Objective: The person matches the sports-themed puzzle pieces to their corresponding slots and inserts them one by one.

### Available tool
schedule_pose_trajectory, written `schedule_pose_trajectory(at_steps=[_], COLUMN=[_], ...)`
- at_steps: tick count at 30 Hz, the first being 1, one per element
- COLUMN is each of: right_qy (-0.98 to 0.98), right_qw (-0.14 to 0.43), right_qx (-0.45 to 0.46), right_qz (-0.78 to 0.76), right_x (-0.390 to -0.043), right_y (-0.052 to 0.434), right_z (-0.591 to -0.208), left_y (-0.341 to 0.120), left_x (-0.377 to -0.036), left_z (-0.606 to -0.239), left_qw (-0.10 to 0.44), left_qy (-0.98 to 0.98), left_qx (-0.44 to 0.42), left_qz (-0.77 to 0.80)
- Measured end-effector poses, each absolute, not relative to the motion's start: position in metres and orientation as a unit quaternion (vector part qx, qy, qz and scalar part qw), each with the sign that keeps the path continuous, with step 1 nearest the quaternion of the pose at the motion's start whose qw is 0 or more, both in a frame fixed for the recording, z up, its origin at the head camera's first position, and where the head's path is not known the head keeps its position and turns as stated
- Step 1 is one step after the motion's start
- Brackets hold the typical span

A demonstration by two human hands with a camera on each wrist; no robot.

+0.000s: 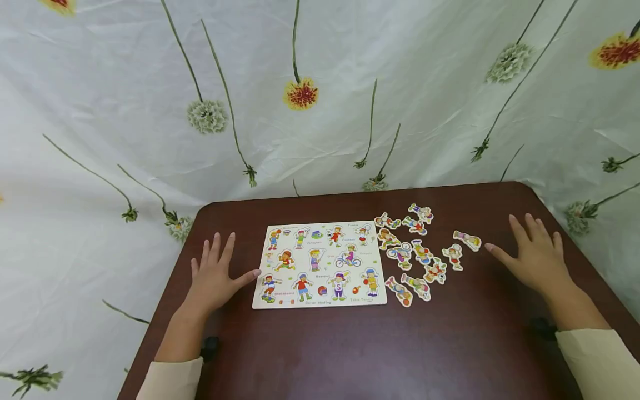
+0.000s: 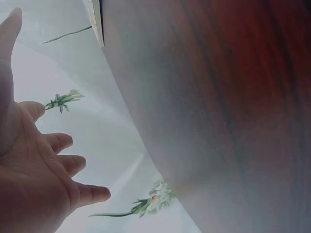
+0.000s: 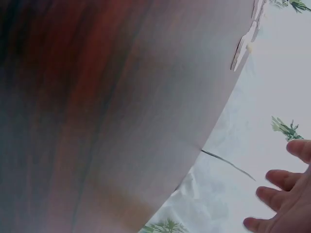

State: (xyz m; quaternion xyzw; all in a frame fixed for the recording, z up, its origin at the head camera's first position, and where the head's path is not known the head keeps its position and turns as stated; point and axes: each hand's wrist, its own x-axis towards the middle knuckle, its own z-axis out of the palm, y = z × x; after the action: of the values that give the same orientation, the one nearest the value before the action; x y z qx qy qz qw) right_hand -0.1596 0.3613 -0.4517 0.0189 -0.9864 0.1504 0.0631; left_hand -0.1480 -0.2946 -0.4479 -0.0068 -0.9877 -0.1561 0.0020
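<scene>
The left hand (image 1: 212, 278) is lying flat on the brown table (image 1: 450, 344), its fingers (image 1: 216, 249) released and spread, grasping nothing; its thumb tip is sitting just beside the left edge of the puzzle board (image 1: 320, 265), which is lying at the table's centre; the right hand (image 1: 535, 255) is resting flat at three o'clock from the board, fingers likewise released and empty; the loose cut-out pieces (image 1: 420, 253) are lying scattered between board and right hand, the nearest one just beside its thumb; a flowered cloth (image 1: 320, 100) is hanging at twelve o'clock.
</scene>
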Motion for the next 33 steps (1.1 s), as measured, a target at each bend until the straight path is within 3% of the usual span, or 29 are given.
schedule_pose_trajectory(at_steps=[9, 19, 33], right_qy=[-0.968, -0.932, -0.893], right_qw=[0.128, 0.185, 0.152], right_qx=[0.092, 0.239, 0.384], right_qz=[0.195, 0.202, 0.176], right_x=[-0.154, -0.147, -0.137], right_y=[0.348, 0.291, 0.223], right_z=[-0.45, -0.433, -0.439], left_y=[-0.286, -0.269, -0.261], left_x=[-0.146, -0.141, -0.135], left_z=[-0.453, -0.457, -0.461], left_qw=[-0.023, -0.081, -0.128], left_qy=[-0.983, -0.975, -0.971], left_qx=[-0.021, -0.078, -0.13], left_qz=[-0.181, -0.194, -0.155])
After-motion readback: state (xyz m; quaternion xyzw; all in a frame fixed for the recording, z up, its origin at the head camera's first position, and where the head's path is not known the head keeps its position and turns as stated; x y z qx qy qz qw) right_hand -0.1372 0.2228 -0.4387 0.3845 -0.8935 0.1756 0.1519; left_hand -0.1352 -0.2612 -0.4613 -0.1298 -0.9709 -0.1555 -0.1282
